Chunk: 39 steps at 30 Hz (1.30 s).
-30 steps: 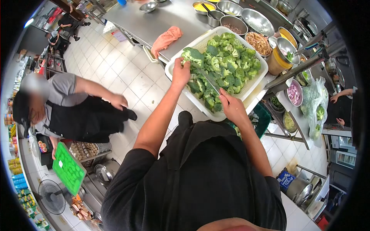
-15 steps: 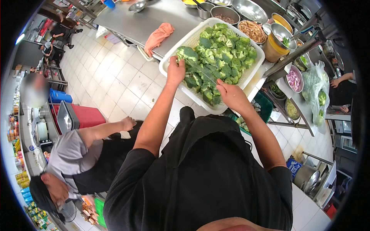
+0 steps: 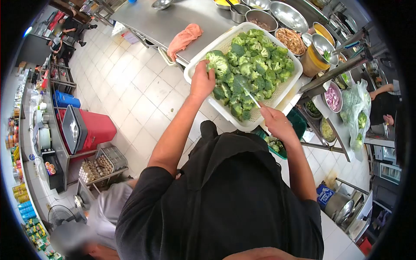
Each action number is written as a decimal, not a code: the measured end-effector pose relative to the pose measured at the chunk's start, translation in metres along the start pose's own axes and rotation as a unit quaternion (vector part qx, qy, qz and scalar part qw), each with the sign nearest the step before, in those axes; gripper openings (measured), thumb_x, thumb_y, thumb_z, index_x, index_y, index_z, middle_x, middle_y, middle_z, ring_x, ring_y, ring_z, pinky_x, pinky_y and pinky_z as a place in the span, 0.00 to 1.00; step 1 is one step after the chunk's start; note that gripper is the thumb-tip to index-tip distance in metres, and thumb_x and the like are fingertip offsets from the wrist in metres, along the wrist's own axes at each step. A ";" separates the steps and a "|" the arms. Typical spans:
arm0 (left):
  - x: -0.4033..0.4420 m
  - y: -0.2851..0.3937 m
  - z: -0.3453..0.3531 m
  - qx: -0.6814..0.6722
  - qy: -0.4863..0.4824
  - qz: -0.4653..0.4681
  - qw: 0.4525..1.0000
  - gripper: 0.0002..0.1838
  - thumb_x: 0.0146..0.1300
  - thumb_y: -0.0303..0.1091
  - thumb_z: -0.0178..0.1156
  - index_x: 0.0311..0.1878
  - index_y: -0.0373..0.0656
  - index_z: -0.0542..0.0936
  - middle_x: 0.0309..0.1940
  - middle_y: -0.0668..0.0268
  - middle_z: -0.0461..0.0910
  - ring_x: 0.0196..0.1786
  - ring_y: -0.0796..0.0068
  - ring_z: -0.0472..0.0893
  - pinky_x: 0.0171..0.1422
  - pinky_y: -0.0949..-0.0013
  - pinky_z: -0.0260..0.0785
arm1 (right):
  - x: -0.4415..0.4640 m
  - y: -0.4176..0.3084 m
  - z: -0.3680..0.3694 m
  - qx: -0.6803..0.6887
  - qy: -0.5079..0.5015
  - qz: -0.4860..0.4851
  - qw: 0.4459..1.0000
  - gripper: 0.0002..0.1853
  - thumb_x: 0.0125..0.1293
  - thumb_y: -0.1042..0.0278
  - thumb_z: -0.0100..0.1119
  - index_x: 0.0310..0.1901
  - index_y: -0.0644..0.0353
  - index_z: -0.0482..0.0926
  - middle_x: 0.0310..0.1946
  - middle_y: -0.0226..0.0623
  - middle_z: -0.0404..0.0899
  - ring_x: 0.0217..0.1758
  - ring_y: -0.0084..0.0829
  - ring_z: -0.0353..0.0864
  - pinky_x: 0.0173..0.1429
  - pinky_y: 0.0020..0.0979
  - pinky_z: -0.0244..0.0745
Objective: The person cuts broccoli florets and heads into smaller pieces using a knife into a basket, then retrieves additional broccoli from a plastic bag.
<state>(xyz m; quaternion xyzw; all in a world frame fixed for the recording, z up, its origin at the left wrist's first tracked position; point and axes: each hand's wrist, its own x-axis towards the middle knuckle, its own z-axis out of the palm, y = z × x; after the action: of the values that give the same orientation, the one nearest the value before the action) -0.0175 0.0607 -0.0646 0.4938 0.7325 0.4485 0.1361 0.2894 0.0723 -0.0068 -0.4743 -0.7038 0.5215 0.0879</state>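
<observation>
My left hand [image 3: 202, 82] is closed around a large piece of broccoli [image 3: 217, 63] at the left side of a white plastic basket [image 3: 296, 82]. Many cut broccoli florets [image 3: 264, 67] fill the basket. A knife [image 3: 252, 98] is gripped in my right hand [image 3: 276, 122] at the basket's near right side. Its blade points up and left over the florets, apart from the held piece.
An orange cloth [image 3: 185, 39] lies on the steel table [image 3: 147, 19] left of the basket. Metal bowls, one with sliced food [image 3: 289, 41], stand behind it. A green crate [image 3: 297, 123] sits below right. A co-worker [image 3: 108, 212] is close at lower left.
My right hand and the knife have moved right and down, away from the broccoli piece in my left hand. The co-worker at left has moved lower, uncovering trays of eggs.
</observation>
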 end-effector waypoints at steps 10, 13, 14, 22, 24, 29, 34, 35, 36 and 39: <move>-0.003 0.003 0.003 0.026 0.025 0.063 0.997 0.17 0.69 0.29 0.61 0.58 0.38 0.71 0.42 0.45 0.80 0.34 0.52 0.81 0.42 0.52 0.73 | -0.002 -0.021 0.019 -0.233 0.097 -0.076 0.965 0.24 0.77 0.49 0.51 0.66 0.54 0.78 0.39 0.57 0.84 0.45 0.56 0.83 0.50 0.53 0.75; -0.005 0.002 0.000 0.028 0.023 0.056 0.998 0.17 0.69 0.29 0.61 0.58 0.38 0.71 0.43 0.45 0.80 0.34 0.50 0.81 0.43 0.51 0.73 | -0.003 -0.029 0.020 -0.262 0.109 -0.090 0.955 0.24 0.77 0.49 0.51 0.66 0.53 0.78 0.39 0.57 0.84 0.45 0.56 0.83 0.48 0.54 0.75; -0.004 0.001 -0.001 0.027 0.024 0.062 0.997 0.17 0.69 0.29 0.61 0.58 0.39 0.71 0.44 0.44 0.80 0.35 0.50 0.82 0.43 0.51 0.73 | 0.002 -0.028 0.020 -0.245 0.100 -0.096 0.960 0.24 0.77 0.49 0.51 0.66 0.54 0.77 0.39 0.57 0.84 0.45 0.56 0.83 0.48 0.54 0.75; -0.013 -0.007 0.005 0.049 0.009 0.074 0.996 0.17 0.69 0.28 0.60 0.59 0.39 0.71 0.44 0.42 0.79 0.35 0.47 0.82 0.44 0.50 0.74 | 0.059 0.013 0.028 -0.092 0.064 -0.198 0.974 0.24 0.78 0.48 0.50 0.59 0.62 0.79 0.33 0.50 0.85 0.32 0.48 0.85 0.37 0.45 0.77; -0.015 -0.002 0.000 0.045 0.016 0.074 0.996 0.18 0.69 0.28 0.60 0.59 0.39 0.71 0.43 0.43 0.80 0.35 0.47 0.81 0.43 0.50 0.73 | 0.046 -0.002 0.009 0.096 -0.049 0.055 0.993 0.25 0.79 0.45 0.50 0.58 0.61 0.77 0.29 0.40 0.81 0.23 0.32 0.75 0.28 0.36 0.72; -0.006 -0.009 -0.007 -0.002 0.001 -0.022 1.000 0.17 0.70 0.30 0.59 0.59 0.38 0.71 0.38 0.48 0.79 0.30 0.55 0.80 0.38 0.54 0.73 | 0.013 -0.025 -0.007 0.294 -0.071 0.203 0.931 0.23 0.79 0.42 0.48 0.56 0.55 0.70 0.22 0.28 0.71 0.16 0.18 0.65 0.19 0.23 0.62; 0.015 -0.016 -0.006 -0.333 0.010 -0.271 0.903 0.14 0.76 0.34 0.52 0.59 0.39 0.70 0.33 0.59 0.80 0.23 0.72 0.77 0.27 0.68 0.73 | -0.006 -0.025 0.001 0.221 -0.043 0.145 0.963 0.23 0.80 0.44 0.48 0.57 0.56 0.75 0.23 0.26 0.71 0.18 0.17 0.66 0.22 0.23 0.64; 0.018 -0.013 -0.007 -0.384 0.007 -0.303 0.872 0.14 0.77 0.35 0.50 0.60 0.39 0.69 0.34 0.60 0.81 0.23 0.73 0.77 0.26 0.70 0.74 | -0.010 -0.026 0.003 0.195 -0.043 0.129 0.971 0.23 0.80 0.45 0.48 0.59 0.56 0.77 0.23 0.26 0.71 0.20 0.17 0.67 0.23 0.23 0.66; 0.020 -0.011 -0.010 -0.434 0.004 -0.333 0.837 0.15 0.78 0.37 0.48 0.60 0.39 0.69 0.35 0.61 0.81 0.23 0.73 0.78 0.26 0.72 0.74 | -0.013 -0.023 0.007 0.146 -0.031 0.083 0.985 0.24 0.80 0.46 0.49 0.61 0.58 0.77 0.29 0.30 0.76 0.25 0.21 0.73 0.31 0.25 0.70; 0.023 0.004 -0.013 -0.542 -0.026 -0.363 0.758 0.15 0.79 0.38 0.44 0.59 0.40 0.70 0.39 0.58 0.82 0.26 0.73 0.79 0.28 0.74 0.76 | -0.024 -0.023 0.019 0.039 0.005 -0.034 0.999 0.25 0.79 0.54 0.53 0.68 0.63 0.75 0.56 0.47 0.85 0.56 0.40 0.85 0.63 0.31 0.74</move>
<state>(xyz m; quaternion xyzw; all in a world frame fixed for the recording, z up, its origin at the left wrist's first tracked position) -0.0345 0.0742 -0.0484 0.0458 0.4877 0.6746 0.5522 0.2772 0.0419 0.0127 -0.4488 -0.6986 0.5425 0.1275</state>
